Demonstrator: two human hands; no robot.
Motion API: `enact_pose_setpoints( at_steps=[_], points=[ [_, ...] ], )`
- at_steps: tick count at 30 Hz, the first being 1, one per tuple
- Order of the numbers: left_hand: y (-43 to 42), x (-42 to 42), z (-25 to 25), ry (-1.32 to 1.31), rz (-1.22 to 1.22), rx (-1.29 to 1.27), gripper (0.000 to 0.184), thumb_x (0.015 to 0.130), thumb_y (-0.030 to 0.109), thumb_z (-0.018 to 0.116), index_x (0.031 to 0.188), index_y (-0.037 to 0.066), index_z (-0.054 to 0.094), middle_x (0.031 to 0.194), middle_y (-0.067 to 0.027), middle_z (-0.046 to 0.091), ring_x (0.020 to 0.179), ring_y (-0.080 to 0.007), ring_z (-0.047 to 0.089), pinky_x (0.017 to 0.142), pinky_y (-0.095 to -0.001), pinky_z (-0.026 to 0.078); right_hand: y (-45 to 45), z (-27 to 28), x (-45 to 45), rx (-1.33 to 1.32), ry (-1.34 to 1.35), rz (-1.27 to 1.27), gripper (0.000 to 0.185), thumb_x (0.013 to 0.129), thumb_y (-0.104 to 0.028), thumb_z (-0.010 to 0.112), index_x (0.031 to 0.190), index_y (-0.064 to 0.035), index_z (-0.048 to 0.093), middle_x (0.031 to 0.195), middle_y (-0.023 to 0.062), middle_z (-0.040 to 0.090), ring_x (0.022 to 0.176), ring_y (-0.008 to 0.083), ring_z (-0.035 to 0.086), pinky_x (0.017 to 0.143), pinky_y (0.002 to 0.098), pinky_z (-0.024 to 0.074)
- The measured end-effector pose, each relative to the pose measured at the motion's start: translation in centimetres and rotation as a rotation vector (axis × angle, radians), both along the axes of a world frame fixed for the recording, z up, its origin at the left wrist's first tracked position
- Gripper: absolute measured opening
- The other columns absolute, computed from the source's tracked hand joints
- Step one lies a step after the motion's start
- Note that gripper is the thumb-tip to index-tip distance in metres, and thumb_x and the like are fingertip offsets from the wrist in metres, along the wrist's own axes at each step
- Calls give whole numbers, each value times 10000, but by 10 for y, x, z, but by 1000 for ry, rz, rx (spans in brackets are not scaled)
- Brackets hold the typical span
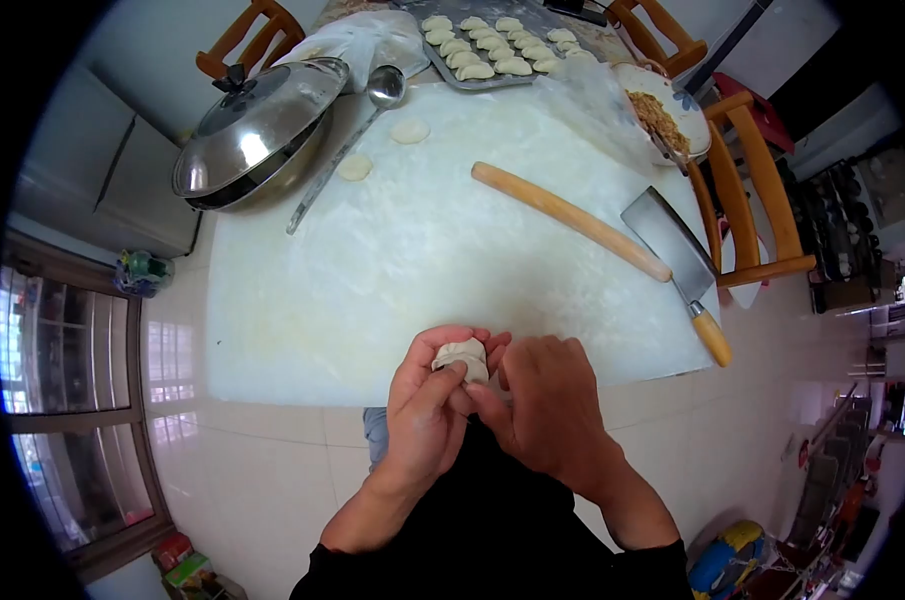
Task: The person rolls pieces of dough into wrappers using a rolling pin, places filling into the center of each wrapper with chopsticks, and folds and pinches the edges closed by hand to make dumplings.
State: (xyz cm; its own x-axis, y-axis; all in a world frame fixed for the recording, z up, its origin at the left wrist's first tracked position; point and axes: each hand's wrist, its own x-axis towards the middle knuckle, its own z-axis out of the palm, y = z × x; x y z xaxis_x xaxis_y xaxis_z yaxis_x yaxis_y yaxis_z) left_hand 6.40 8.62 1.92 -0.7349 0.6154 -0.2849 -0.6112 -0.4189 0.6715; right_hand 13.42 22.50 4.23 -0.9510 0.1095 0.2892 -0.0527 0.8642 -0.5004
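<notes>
A dumpling (460, 360) of pale dough, partly folded, rests in my left hand (427, 400) near the front edge of the white floured board. The fingers of that hand wrap round it and the thumb presses on its near side. My right hand (549, 400) is closed at the dumpling's right edge, thumb and curled fingers pinching there; the exact contact is partly hidden. Farther off on the board lie two round dough wrappers, one wrapper (409, 131) behind the other wrapper (354, 167).
A rolling pin (572, 220) and a cleaver (672, 245) lie on the right of the board (302, 310). A ladle (347, 145) and lidded wok (262, 130) stand left. Behind are a tray (482, 83) of several dumplings and a bowl (697, 120) of filling.
</notes>
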Motion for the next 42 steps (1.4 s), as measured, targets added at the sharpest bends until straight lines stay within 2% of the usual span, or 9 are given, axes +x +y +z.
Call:
enact_pose_setpoints(
  at_steps=[2, 5, 17, 27, 29, 33, 35, 38, 42],
  points=[
    [4, 1, 2, 5, 32, 70, 338, 1006, -19, 402, 1323, -8, 519, 1281, -184, 638, 1299, -340, 611, 1112, -417, 457, -6, -6, 1, 54, 7, -53, 259, 988, -268, 653, 892, -44, 566, 821, 118, 595, 768, 297, 578, 707, 445, 419],
    [4, 1, -6, 37, -2, 110, 330, 1006, -14, 397, 1314, -9, 515, 1319, -199, 607, 1407, -418, 507, 1196, -483, 376, -8, -12, -1, 50, 43, -60, 254, 988, -265, 648, 894, -42, 569, 822, 114, 595, 773, 297, 580, 707, 447, 419],
    [9, 4, -7, -34, 143, 238, 296, 1002, 17, 384, 1287, 16, 464, 1344, -215, 538, 1455, -475, 412, 1246, -530, 311, -26, -9, 2, -30, 12, -145, 221, 976, -191, 657, 849, -88, 509, 791, 90, 548, 749, 290, 541, 690, 447, 377],
    [3, 8, -13, 78, 161, 254, 256, 992, 66, 476, 1248, 63, 501, 1335, -209, 535, 1463, -450, 400, 1250, -501, 329, -34, -28, -6, 58, 180, -99, 218, 906, -148, 714, 853, -75, 515, 803, 104, 552, 762, 299, 546, 662, 456, 378],
    [0, 11, -13, 110, 165, 309, 316, 978, 64, 493, 1294, 77, 483, 1351, -218, 535, 1466, -449, 402, 1245, -508, 336, -35, -23, 4, -26, 52, -78, 281, 871, -189, 788, 924, -68, 540, 859, 107, 572, 777, 293, 549, 655, 449, 393],
    [-7, 13, -7, 224, 139, 326, 461, 966, 68, 496, 1422, 80, 428, 1408, -241, 520, 1481, -453, 385, 1247, -522, 331, -36, -9, 14, -110, 200, -257, 348, 887, -271, 806, 1061, -69, 582, 889, 84, 577, 801, 269, 578, 669, 413, 441],
    [-8, 17, -2, 234, 117, 274, 646, 954, 86, 492, 1572, 88, 305, 1504, -279, 468, 1499, -455, 365, 1250, -546, 323, -35, -12, 14, -210, 366, -186, 580, 842, -239, 867, 1295, -39, 564, 1053, 112, 602, 902, 291, 615, 738, 419, 521],
    [-7, 18, -1, 274, 98, 258, 760, 945, 82, 469, 1648, 85, 178, 1596, -308, 374, 1515, -455, 343, 1245, -565, 322, -35, -4, 14, -222, 295, -110, 672, 785, -102, 889, 1364, -34, 556, 1179, 142, 626, 1029, 299, 603, 795, 375, 548],
    [-6, 20, 2, 281, 111, 226, 826, 933, 81, 470, 1670, 76, 94, 1645, -320, 295, 1525, -452, 329, 1243, -573, 320, -34, -11, 12, -276, 357, -60, 644, 800, -74, 869, 1376, -38, 581, 1205, 151, 625, 1055, 297, 594, 810, 383, 548]
  ],
)
